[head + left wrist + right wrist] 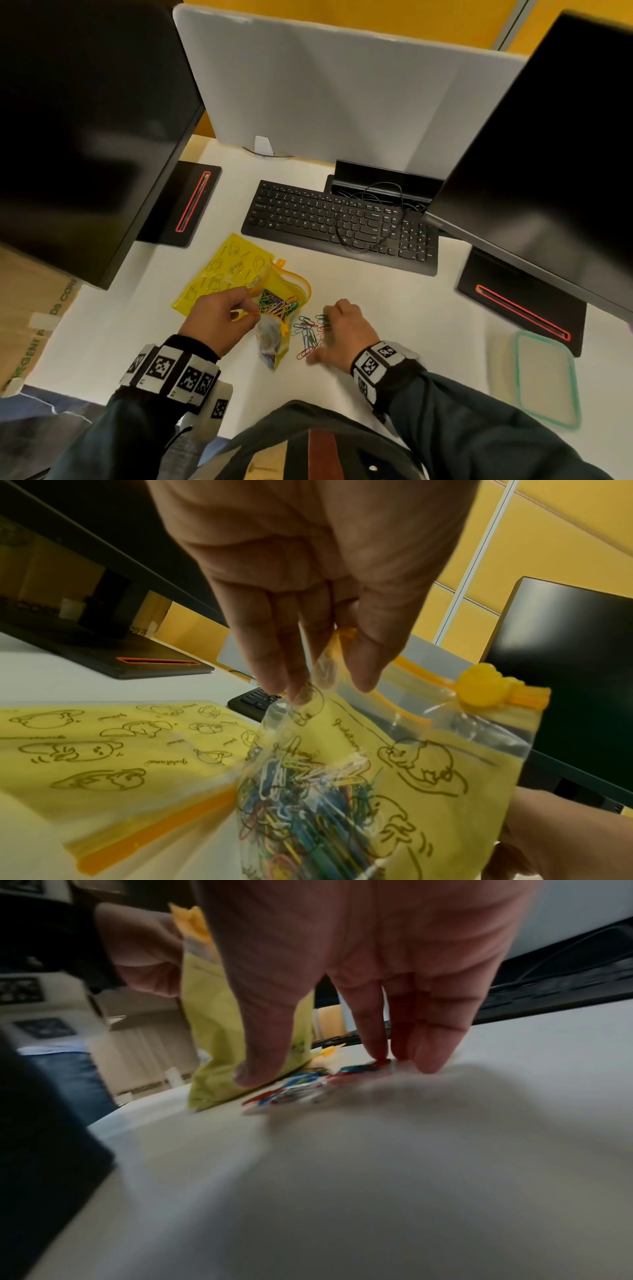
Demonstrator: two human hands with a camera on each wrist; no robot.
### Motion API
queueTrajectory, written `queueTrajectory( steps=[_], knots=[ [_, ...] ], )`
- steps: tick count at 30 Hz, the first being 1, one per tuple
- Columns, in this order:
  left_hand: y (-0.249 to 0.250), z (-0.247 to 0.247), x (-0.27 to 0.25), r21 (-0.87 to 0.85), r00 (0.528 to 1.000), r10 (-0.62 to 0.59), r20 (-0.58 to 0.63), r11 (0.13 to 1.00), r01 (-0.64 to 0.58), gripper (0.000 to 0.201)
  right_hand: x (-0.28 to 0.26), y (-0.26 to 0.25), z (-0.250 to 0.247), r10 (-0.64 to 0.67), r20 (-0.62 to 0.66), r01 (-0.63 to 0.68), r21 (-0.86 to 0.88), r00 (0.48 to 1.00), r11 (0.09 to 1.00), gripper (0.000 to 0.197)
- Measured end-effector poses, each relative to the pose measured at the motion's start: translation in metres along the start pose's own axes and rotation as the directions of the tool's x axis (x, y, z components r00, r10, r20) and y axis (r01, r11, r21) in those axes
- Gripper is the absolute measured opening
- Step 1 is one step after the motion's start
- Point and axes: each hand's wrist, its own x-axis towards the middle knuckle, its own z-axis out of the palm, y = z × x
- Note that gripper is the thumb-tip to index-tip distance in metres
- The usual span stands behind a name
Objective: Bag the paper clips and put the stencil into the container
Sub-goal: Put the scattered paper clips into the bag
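Observation:
My left hand pinches the rim of a yellow printed zip bag and holds its mouth up off the white desk. Coloured paper clips fill its lower part. Just right of the bag, several loose paper clips lie on the desk. My right hand is over them, straight fingertips touching the clips, thumb spread apart. A flat yellow printed sheet or second bag lies behind my left hand. I cannot make out a stencil.
A clear container with a teal rim sits at the desk's right front. A black keyboard with a loose cable lies behind the bag. Two dark monitors on black bases flank the desk. A cardboard box stands left.

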Motion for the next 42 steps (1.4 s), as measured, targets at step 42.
queueTrajectory(
  steps=[42],
  knots=[
    [-0.002,-0.007,0.001,0.01,1.0,-0.024,0.015,1.0,0.024,0.019,0.015,-0.054,-0.078,-0.287,-0.336,0.406,0.369,0.897,0.836,0.021]
  ],
)
